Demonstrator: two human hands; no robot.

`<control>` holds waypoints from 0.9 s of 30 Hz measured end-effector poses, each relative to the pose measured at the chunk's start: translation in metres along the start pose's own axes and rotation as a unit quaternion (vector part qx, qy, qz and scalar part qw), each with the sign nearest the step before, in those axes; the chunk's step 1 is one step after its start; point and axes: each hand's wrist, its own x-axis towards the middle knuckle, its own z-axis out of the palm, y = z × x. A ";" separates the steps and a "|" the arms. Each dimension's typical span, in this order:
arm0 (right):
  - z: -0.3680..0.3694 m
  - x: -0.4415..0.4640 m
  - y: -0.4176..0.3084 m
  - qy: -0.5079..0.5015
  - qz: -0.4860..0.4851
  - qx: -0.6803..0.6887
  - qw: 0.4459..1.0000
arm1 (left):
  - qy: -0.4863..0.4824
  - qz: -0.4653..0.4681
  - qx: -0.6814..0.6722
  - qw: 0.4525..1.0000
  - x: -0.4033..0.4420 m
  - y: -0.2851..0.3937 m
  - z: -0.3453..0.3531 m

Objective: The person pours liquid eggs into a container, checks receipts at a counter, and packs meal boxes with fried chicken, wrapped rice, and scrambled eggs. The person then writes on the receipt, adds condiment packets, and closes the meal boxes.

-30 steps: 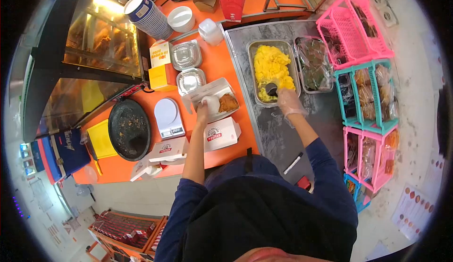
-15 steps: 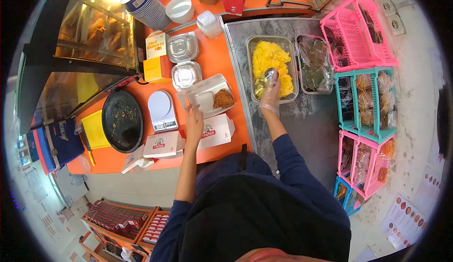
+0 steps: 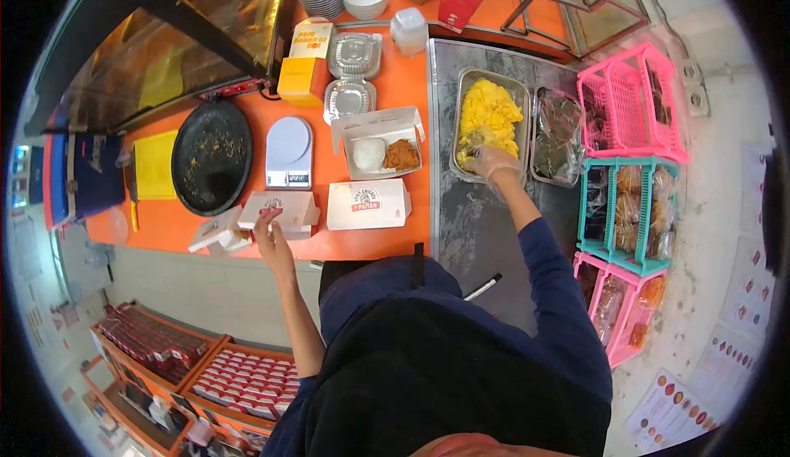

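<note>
My right hand (image 3: 499, 164), in a clear plastic glove, is closed at the near end of a clear tub (image 3: 527, 99) of yellow rice-like food (image 3: 490, 111). It holds a metal spoon, mostly hidden by the fingers and the food. My left hand (image 3: 271, 230) is bare, its fingers loosely apart over the front of a closed white takeaway box (image 3: 300, 208); whether they touch it I cannot tell. Between the hands, an open takeaway box (image 3: 385, 170) contains a white mound of rice (image 3: 369, 154) and a piece of fried chicken (image 3: 401, 155).
Another closed box (image 3: 369, 203) lies before the open one. A kitchen scale (image 3: 289, 148) and a black round pan (image 3: 212, 156) stand left, near a yellow board (image 3: 155, 169). Clear lidded containers (image 3: 355, 54) sit behind. Right are a tub of dark green leaves (image 3: 557, 132) and plastic baskets (image 3: 629, 210).
My left hand has moved left and back from the open box to a closed box. My right hand has shifted to the tub's near end, and the spoon shows less. The view has turned.
</note>
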 end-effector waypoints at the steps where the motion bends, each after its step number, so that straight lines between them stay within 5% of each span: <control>1: 0.003 0.004 0.003 0.002 -0.005 -0.009 1.000 | 0.018 -0.014 -0.008 1.000 -0.002 0.002 -0.005; 4: 0.027 0.032 0.029 0.066 -0.073 0.050 0.994 | 0.052 -0.053 0.001 0.997 -0.011 0.006 -0.021; 8: 0.069 0.050 0.060 0.140 -0.013 0.105 0.985 | 0.081 -0.064 -0.002 0.995 -0.033 -0.006 -0.045; 9: 0.075 0.040 0.061 0.100 0.055 0.418 0.901 | 0.095 -0.072 0.001 0.993 -0.040 -0.011 -0.052; 10: 0.082 0.030 0.062 0.047 0.118 0.685 0.717 | 0.097 -0.075 0.000 0.992 -0.046 -0.016 -0.057; 13: 0.053 -0.023 0.042 -0.016 0.086 0.745 0.661 | 0.119 -0.084 0.025 0.989 -0.067 -0.034 -0.075; 19: 0.002 -0.054 -0.096 -0.105 -0.119 0.589 0.792 | 0.143 -0.117 0.049 0.982 -0.095 -0.037 -0.090; 21: 0.037 -0.006 -0.142 0.045 -0.193 0.280 0.939 | 0.149 -0.111 0.045 0.982 -0.097 -0.032 -0.091; 23: 0.046 -0.016 -0.183 0.094 -0.225 0.130 0.961 | 0.160 -0.107 0.044 0.980 -0.102 -0.030 -0.095; 26: 0.059 -0.029 -0.213 0.043 -0.178 0.076 0.980 | 0.193 -0.118 0.061 0.972 -0.116 -0.028 -0.104; 27: 0.100 0.006 -0.213 0.086 -0.232 0.098 0.964 | 0.205 -0.135 0.069 0.967 -0.124 -0.025 -0.107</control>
